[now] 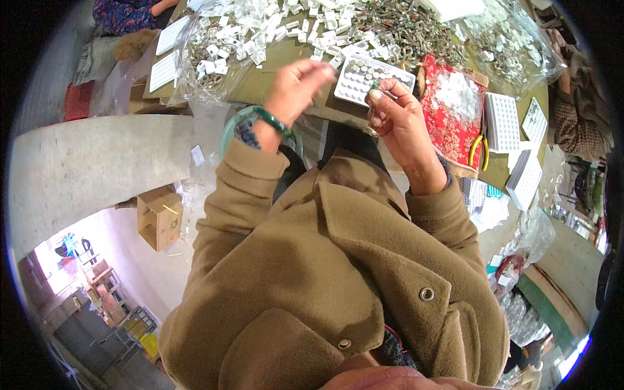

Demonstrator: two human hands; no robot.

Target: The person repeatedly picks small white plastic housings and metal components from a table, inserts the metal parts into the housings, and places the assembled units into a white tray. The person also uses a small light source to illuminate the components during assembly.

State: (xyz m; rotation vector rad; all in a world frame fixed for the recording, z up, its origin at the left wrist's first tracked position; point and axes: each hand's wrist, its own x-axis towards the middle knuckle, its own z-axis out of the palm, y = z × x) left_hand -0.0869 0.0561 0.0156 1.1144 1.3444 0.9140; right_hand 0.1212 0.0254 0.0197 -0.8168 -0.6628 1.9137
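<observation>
My right hand (400, 120) is closed in a pinch, thumb against fingers, on a small metal piece with a green tip (375, 85). A shiny band-like part shows below the fingers; its exact kind is too small to make out. Just behind that hand lies a white tray (348, 91) with rows of round hollows, some filled with small round pieces. My left hand (296, 91), with a green bangle (273, 121) at the wrist, hovers left of the tray. Motion smears its fingers, and nothing can be made out in them.
White plastic pieces (260, 26) and a heap of small metal parts (416, 32) cover the far table. To the right are a red floral cloth (439, 130), yellow-handled pliers (480, 148) and stacked white trays (502, 123). A cardboard box (156, 221) stands on the floor at left.
</observation>
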